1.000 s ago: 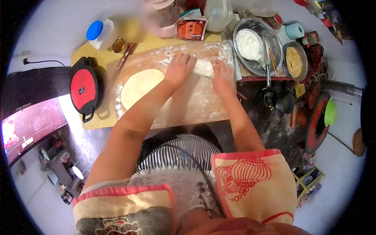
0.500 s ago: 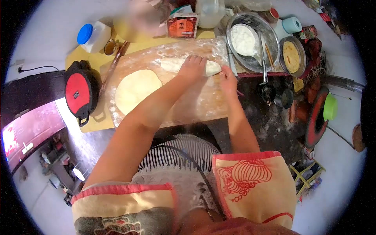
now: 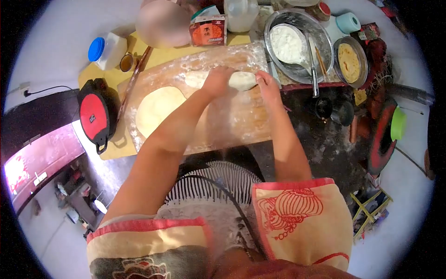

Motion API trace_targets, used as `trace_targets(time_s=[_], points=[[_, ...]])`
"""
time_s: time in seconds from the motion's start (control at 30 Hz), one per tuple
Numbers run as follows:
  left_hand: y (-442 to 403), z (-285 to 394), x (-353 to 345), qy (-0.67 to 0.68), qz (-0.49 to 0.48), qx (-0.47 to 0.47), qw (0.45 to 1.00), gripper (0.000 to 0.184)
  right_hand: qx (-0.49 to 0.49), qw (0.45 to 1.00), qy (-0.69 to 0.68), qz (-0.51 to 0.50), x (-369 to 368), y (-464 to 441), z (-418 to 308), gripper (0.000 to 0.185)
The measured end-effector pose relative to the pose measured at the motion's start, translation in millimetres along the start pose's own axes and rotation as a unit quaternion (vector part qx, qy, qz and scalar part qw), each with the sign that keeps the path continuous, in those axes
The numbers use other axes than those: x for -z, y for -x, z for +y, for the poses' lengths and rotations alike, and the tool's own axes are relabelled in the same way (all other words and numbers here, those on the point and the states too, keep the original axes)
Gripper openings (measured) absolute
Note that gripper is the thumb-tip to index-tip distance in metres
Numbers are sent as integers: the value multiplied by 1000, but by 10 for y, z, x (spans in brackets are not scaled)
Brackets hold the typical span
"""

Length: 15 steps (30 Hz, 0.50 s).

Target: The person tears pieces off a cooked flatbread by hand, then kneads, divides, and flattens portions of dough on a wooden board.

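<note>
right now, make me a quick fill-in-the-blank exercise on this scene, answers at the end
1. The left hand lies over the dough roll; the other hand, at the roll's end, is the ____.
2. On the board, the flat dough round lies in the picture's ____ half.
3. The white jar has a lid coloured ____.
4. The black-edged round appliance has a face coloured ____.

Missing words: right; left; blue; red.

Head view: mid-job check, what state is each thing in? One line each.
Dough log, elongated, lying on the board
Dough round, flattened, uncut
Wooden board, dusted with flour
Left hand, draped over the log, grip partly hidden
Right hand, fingers at the log's right end
Steel basin, uncovered
Plastic jar, blue lid on
</note>
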<state>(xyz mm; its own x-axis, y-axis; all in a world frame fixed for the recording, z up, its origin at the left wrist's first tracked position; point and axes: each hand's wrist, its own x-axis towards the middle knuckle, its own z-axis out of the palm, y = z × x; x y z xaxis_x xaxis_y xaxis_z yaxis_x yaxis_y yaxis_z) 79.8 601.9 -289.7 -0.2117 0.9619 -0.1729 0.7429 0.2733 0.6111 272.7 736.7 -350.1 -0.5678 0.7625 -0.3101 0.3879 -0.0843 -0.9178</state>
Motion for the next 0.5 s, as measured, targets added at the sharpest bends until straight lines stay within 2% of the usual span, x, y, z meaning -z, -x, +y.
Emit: trace_targets(time_s=[0.07, 0.17, 0.27, 0.37, 0.47, 0.5], points=[[21, -119, 40, 108, -21, -12, 994, 65, -12, 999, -28, -24, -36, -100, -55, 38], [52, -290, -45, 235, 25, -17, 972, 54, -68, 978, -168, -107, -113, -145, -249, 36], [75, -341, -60, 214, -3, -28, 976, 69, -213, 909, -287, -216, -227, -134, -362, 40], [97, -60, 109, 144, -27, 19, 989, 78, -230, 918, -190, -263, -231, -112, -598, 49], [149, 118, 97, 8, 28, -16, 999, 85, -273, 908, -158, -275, -195, -43, -885, 52], [153, 224, 160, 6, 12, 3, 1000, 74, -253, 918, -130, -276, -200, -50, -837, 54]])
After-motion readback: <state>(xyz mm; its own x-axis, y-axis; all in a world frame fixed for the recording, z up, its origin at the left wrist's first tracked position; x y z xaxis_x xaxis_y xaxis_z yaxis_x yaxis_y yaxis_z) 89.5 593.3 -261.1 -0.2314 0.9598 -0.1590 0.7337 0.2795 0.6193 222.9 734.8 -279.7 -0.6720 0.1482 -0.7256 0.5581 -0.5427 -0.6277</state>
